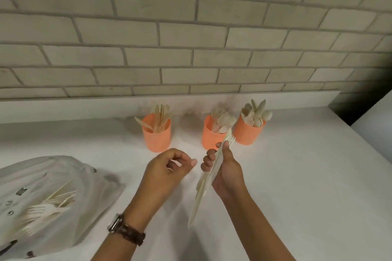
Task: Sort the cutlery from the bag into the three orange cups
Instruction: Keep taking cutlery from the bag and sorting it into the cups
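Head view — right hand (227, 172) grips cutlery bundle (206, 178).

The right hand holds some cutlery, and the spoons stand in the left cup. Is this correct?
Not quite. The head view shows the spoons standing in the right cup, not the left one. The right hand does hold some cutlery.
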Tool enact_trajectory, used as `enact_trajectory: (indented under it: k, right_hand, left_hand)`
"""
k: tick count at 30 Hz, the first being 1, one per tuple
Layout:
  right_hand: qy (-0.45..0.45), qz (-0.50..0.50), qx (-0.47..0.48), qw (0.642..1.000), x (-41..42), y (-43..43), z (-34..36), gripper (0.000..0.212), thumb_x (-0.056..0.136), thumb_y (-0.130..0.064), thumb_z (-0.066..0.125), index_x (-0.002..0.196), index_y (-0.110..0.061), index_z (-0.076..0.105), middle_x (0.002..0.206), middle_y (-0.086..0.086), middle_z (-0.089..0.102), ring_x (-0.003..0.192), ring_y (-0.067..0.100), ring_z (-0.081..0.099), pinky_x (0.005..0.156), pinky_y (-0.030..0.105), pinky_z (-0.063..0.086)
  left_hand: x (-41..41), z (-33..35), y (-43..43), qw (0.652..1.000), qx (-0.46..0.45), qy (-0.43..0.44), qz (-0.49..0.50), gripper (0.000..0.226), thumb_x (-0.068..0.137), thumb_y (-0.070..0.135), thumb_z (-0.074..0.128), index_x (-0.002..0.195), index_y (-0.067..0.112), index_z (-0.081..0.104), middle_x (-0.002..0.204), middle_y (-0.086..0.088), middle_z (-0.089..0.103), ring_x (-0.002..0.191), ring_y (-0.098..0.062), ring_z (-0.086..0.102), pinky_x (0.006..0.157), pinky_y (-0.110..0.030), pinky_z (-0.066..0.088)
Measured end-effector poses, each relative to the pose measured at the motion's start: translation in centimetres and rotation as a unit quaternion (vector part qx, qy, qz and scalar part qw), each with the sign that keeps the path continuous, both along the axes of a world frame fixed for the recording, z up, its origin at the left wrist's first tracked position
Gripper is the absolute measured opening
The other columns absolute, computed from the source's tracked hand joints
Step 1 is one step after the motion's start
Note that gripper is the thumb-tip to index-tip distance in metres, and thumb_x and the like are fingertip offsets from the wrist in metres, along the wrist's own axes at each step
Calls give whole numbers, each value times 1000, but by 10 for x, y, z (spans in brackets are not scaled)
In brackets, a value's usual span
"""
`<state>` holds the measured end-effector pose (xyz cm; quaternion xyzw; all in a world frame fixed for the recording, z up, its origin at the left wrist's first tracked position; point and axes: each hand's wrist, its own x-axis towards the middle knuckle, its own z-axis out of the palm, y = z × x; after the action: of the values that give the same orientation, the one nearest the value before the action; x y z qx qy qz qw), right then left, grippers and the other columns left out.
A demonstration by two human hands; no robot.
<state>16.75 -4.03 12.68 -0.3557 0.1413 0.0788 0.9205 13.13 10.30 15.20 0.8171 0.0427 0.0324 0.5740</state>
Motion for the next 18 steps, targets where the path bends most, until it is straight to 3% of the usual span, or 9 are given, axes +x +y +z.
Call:
enact_trajectory:
  k: [4, 9, 12, 14, 16, 18]
  right_hand:
    - [-11, 13, -7, 1000, -3, 6, 2, 25, 101, -36, 34, 91, -15, 42, 60, 3, 40, 48, 14, 38, 47, 25, 38]
    - [-32, 52, -31, 998, -6, 11, 4, 24, 101, -34, 36, 89, -15, 43, 60, 3, 44, 52, 16, 44, 55, 28, 42]
    - [-41, 74, -59, 995, -5, 7, 2, 25, 100, -34, 36, 88, -15, 46, 66, 8, 57, 61, 22, 62, 59, 33, 52]
    - [-33, 102, -92, 990, -5, 2, 1, 27, 100, -36, 35, 90, -13, 47, 73, 10, 63, 63, 24, 66, 55, 34, 54]
    - [-14, 139, -115, 984, -5, -3, 0, 31, 98, -40, 37, 92, -12, 48, 70, 7, 61, 48, 18, 55, 42, 24, 43]
    - [8, 170, -108, 979, -7, -8, -2, 36, 96, -44, 37, 96, -11, 50, 63, 5, 53, 34, 10, 35, 36, 15, 25]
  left_hand:
    - [-33, -6, -10, 992, 103, 38, -56, 26, 67, 40, 78, 85, 34, 60, 84, 17, 59, 71, -8, 58, 64, -17, 49]
    - [-33, -8, -3, 987, 143, 42, -63, 23, 80, 23, 67, 100, 34, 68, 87, 15, 61, 66, -7, 59, 64, -14, 47]
    - [-29, -9, 11, 988, 96, 85, -86, 18, 82, 17, 65, 94, 28, 71, 82, 13, 65, 65, -9, 64, 63, -15, 45]
    - [-23, -5, 23, 988, 8, 125, -88, 13, 81, 10, 67, 90, 19, 70, 81, 5, 67, 68, -15, 67, 64, -20, 50]
    - [-11, 4, 36, 988, -82, 123, -34, 13, 79, 2, 68, 88, 11, 67, 82, -7, 65, 70, -22, 63, 64, -25, 54]
    - [8, 14, 49, 989, -121, 74, 32, 16, 79, -4, 65, 83, 11, 65, 81, -12, 65, 71, -20, 61, 63, -21, 54]
